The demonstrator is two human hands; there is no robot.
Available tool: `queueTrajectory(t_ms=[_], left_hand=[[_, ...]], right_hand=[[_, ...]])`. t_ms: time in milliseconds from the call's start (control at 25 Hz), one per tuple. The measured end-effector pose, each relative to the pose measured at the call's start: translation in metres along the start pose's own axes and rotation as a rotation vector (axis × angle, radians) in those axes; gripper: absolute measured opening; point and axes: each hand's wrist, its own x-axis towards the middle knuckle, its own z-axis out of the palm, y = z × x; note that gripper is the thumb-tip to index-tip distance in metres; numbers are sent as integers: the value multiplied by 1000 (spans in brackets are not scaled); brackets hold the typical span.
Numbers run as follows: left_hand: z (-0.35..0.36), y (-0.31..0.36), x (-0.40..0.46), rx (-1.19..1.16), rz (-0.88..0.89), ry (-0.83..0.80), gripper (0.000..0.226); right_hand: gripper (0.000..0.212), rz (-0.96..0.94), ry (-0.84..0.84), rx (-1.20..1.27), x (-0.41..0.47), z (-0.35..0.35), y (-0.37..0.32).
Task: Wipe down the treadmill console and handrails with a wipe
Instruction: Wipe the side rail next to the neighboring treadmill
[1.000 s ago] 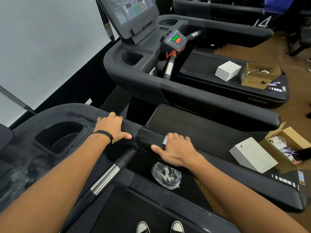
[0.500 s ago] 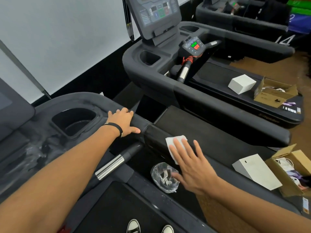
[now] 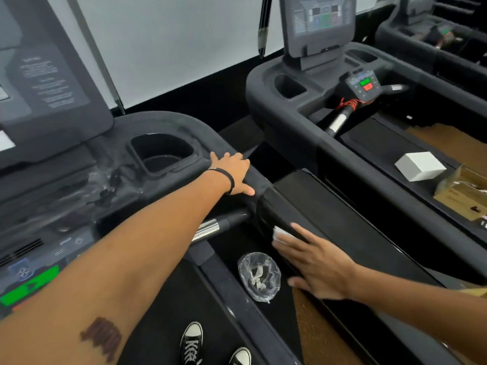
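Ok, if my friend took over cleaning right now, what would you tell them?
Left hand rests flat on the right handrail, near the cup holder.
Right hand presses the white wipe against the handrail's inner side with straight fingers.
Done: cannot tell; smears show on the console deck.
Left: the rest of this rail, the silver grip bar, the console.
A clear plastic wrapper lies below.

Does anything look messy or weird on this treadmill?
Yes. A crumpled clear plastic bag lies on the deck by the handrail, like litter, and whitish smears streak the console beside the cup holder.
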Motion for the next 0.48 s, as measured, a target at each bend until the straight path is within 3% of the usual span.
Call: queueTrajectory(t_ms=[200,360,480], left_hand=[[4,1,-1,-9,-16,23,92],[5,2,-2,-49,-22,31,91],[4,3,-3,-61,-35,18,89]], right_hand=[[84,5,-117,-254,77,-31,11],[84,-151,-195,-297,0,2,-14],[83,-330,-358,-263,-52,0,-21]])
